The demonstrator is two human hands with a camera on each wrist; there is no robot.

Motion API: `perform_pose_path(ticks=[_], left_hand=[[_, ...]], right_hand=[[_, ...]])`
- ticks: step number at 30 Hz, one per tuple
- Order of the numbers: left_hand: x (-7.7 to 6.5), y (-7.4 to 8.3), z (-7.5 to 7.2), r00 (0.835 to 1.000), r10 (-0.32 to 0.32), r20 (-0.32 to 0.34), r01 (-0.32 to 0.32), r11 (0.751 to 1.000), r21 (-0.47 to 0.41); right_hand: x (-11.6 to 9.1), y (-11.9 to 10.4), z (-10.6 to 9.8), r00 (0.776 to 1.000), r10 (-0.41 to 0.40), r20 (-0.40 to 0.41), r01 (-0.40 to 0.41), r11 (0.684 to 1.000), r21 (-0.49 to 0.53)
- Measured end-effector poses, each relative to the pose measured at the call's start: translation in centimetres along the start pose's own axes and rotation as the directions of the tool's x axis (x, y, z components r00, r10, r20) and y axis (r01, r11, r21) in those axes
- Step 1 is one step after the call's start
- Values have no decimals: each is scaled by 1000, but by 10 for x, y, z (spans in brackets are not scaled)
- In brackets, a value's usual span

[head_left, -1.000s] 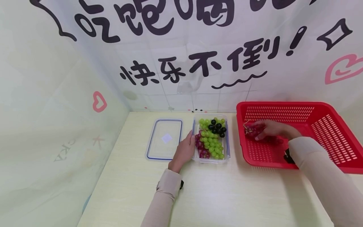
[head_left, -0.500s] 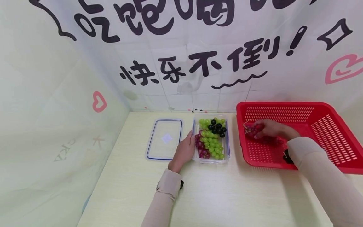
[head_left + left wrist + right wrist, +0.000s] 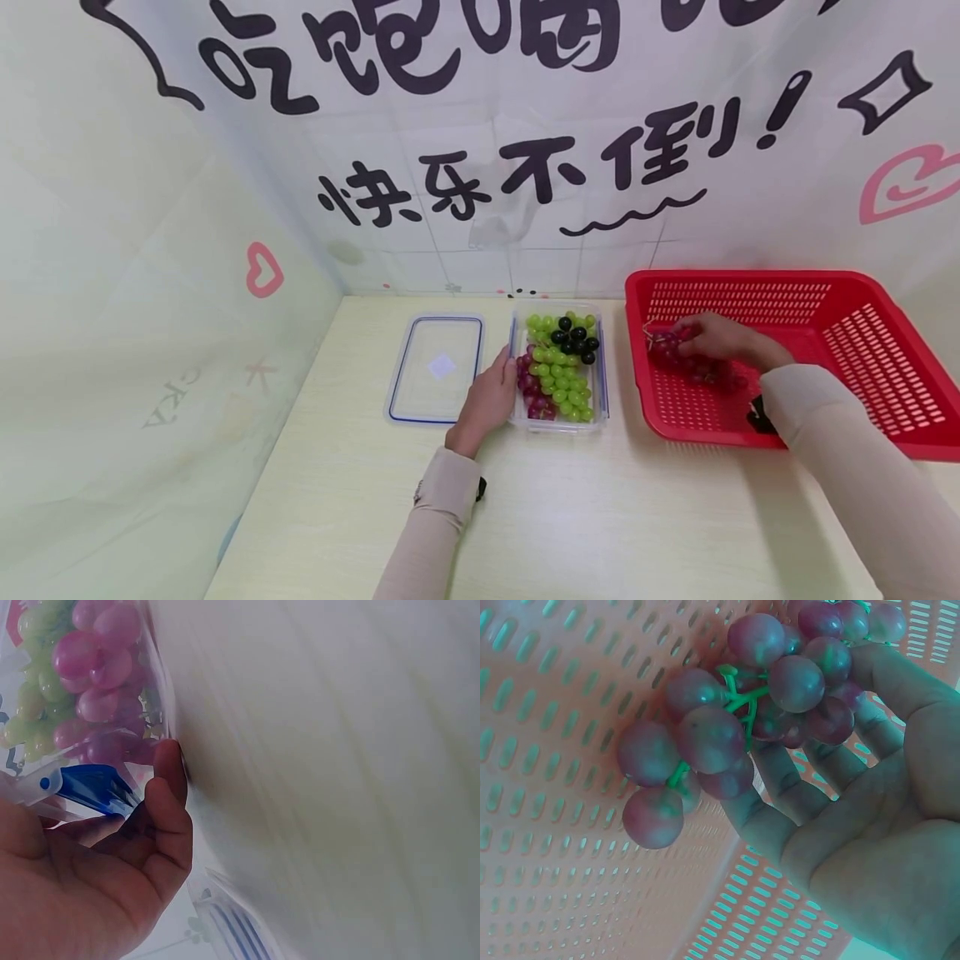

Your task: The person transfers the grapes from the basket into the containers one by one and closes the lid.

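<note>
My left hand (image 3: 487, 396) grips the left side of a clear plastic food container (image 3: 566, 424). In the left wrist view its fingers curl at the container's edge, by a blue clip (image 3: 94, 786). Inside lie green grapes (image 3: 562, 379), red grapes (image 3: 528, 387) and a small black bunch (image 3: 576, 340). Over at the red basket (image 3: 697, 430), my right hand (image 3: 720, 336) reaches in and holds a bunch of red grapes (image 3: 712, 739) near the left wall. Its fingers bend beneath the bunch with the thumb on top; the stem shows green in the right wrist view.
A clear lid (image 3: 435, 383) with a blue seal lies flat on the pale wooden table (image 3: 600, 517), left of the container. Behind stands a white printed backdrop (image 3: 450, 250) with black lettering. Something black (image 3: 761, 415) shows beneath the right cuff.
My right hand has shifted slightly up and back in the basket, tightening about the red grapes, and more of the bunch shows below it. The left hand and container stay put.
</note>
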State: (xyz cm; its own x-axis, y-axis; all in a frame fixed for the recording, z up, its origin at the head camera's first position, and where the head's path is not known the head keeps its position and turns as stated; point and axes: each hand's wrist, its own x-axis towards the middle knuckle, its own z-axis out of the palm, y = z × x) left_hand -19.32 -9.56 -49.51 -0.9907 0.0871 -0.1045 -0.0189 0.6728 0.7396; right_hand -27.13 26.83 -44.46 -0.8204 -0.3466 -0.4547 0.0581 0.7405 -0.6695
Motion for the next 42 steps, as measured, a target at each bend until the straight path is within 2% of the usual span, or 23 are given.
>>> perform_pose_path(ticks=[16, 42], left_hand=[[-1, 0, 0, 1000, 10, 3, -10, 1000, -7], [0, 0, -1, 1000, 0, 2, 0, 1000, 5]], right_hand=[[2, 6, -7, 1000, 3, 14, -3, 1000, 11], [-7, 17, -15, 1000, -13, 28, 7, 981, 196]])
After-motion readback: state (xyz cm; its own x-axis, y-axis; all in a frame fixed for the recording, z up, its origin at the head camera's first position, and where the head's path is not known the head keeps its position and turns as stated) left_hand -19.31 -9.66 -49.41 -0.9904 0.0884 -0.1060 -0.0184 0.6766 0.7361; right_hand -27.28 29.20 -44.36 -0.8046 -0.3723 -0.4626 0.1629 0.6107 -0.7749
